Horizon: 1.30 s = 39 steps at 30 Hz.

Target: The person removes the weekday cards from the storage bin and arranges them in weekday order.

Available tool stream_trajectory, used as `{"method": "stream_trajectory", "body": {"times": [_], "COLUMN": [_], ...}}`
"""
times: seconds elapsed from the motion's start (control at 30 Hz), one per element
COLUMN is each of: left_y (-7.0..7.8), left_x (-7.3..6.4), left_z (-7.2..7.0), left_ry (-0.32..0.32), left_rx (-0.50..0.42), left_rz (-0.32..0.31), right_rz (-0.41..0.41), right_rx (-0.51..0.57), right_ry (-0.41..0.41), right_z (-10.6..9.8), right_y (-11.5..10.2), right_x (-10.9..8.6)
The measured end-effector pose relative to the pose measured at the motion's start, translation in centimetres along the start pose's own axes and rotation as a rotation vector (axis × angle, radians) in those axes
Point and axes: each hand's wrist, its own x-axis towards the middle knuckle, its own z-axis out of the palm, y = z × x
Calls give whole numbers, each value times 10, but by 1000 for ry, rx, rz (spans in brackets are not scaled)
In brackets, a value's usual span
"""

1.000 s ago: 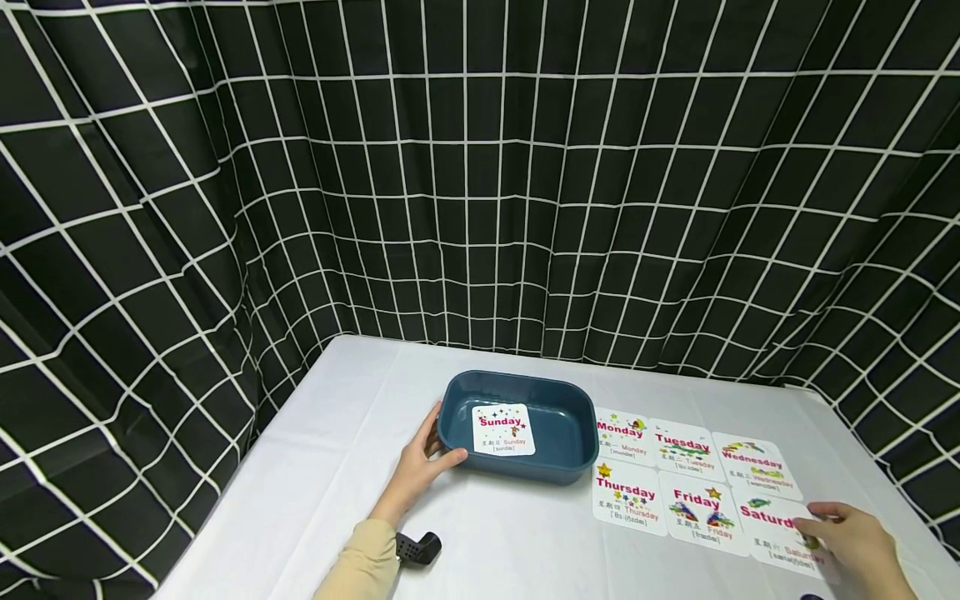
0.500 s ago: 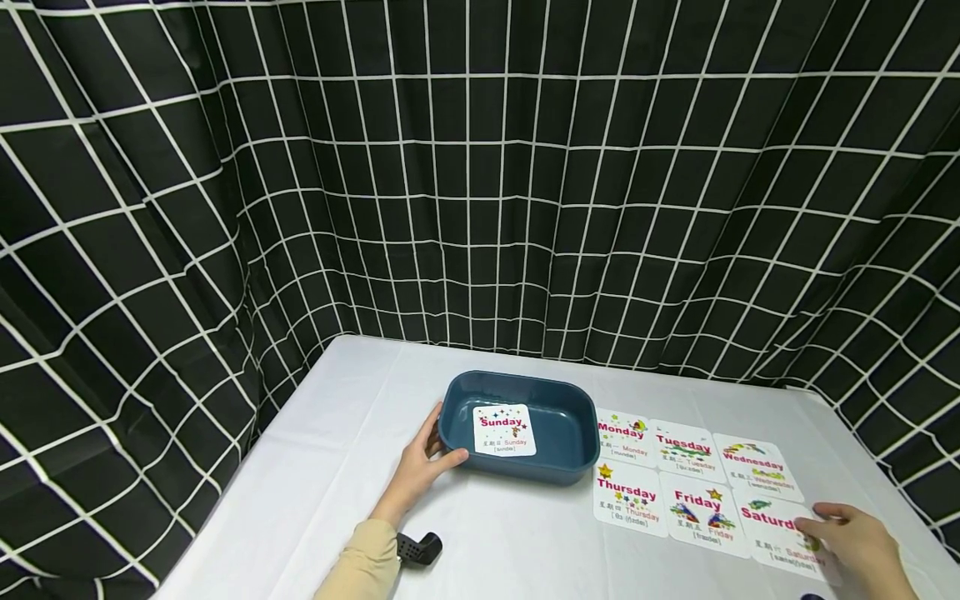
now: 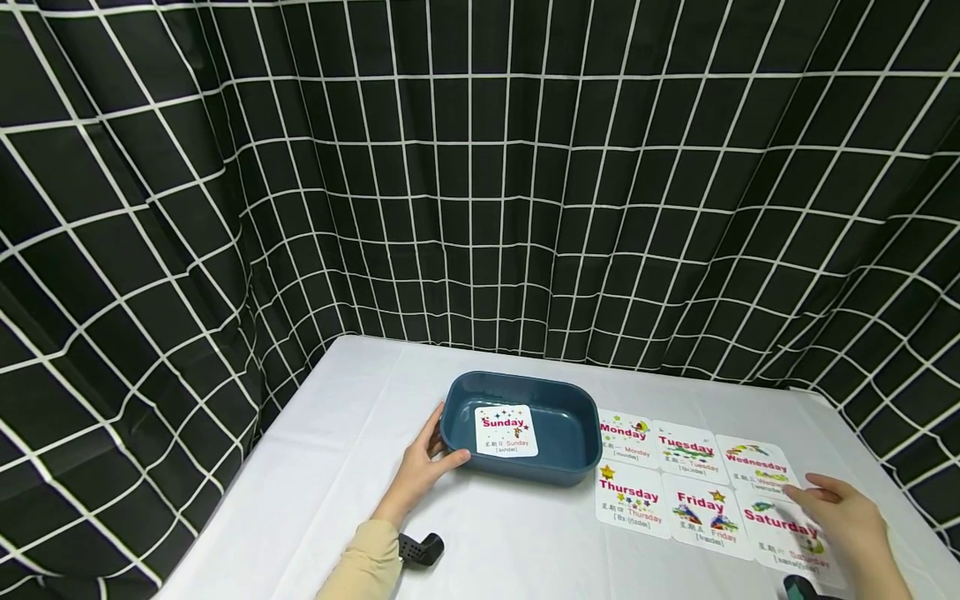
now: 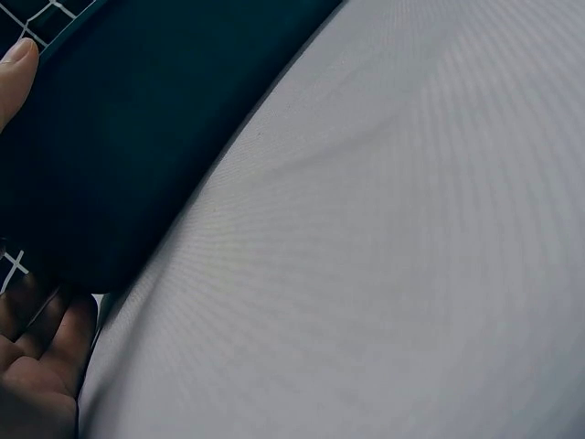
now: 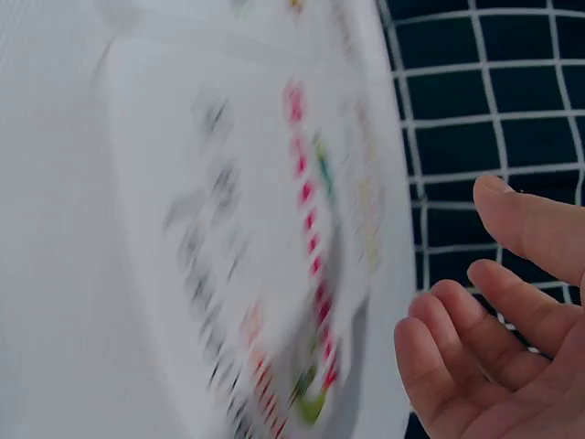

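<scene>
A dark blue plastic tub [image 3: 566, 417] stands on the table with a "Sunday" card [image 3: 506, 430] lying inside it. My left hand [image 3: 417, 468] holds the tub's left end, thumb along the front and fingers round the side; the left wrist view has the tub [image 4: 137, 119] filling its upper left. My right hand [image 3: 851, 517] hovers over the right edge of the "Saturday" card [image 3: 783, 533], its fingers loosely bent and holding nothing. In the right wrist view the hand [image 5: 498, 311] is apart from the blurred Saturday card [image 5: 247, 210].
Right of the tub, two rows of cards lie on the white tablecloth: the Monday card [image 3: 624, 435], Tuesday card [image 3: 692, 452] and Wednesday card [image 3: 750, 462] behind, the Thursday card [image 3: 632, 500] and Friday card [image 3: 705, 515] in front beside Saturday. A black gridded curtain [image 3: 480, 167] surrounds the table.
My right hand has lifted off the Saturday card and shifted up and slightly left, uncovering more of it. The left hand, tub and cards stay as they were.
</scene>
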Motion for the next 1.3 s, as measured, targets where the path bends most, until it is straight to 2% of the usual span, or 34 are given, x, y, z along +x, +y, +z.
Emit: {"method": "stream_trajectory", "body": {"times": [0.27, 0.47, 0.6, 0.73, 0.93, 1.3], "left_y": [-3, -3, -2, 0, 1, 1], "left_x": [0, 0, 0, 0, 0, 0], "left_z": [1, 2, 3, 4, 3, -1], "left_ry": [-5, -4, -9, -16, -12, -6], "left_rx": [2, 0, -9, -19, -11, -2], "left_rz": [6, 6, 0, -7, -9, -17], "right_rz": [-60, -198, -250, -326, -441, -475], "right_rx": [91, 177, 246, 330, 341, 376], "right_ry": [-16, -51, -99, -137, -210, -302], "right_z": [10, 21, 30, 43, 57, 102], "right_y": [-35, -63, -83, -96, -125, -181], "right_x": [-7, -18, -25, -24, -34, -52]}}
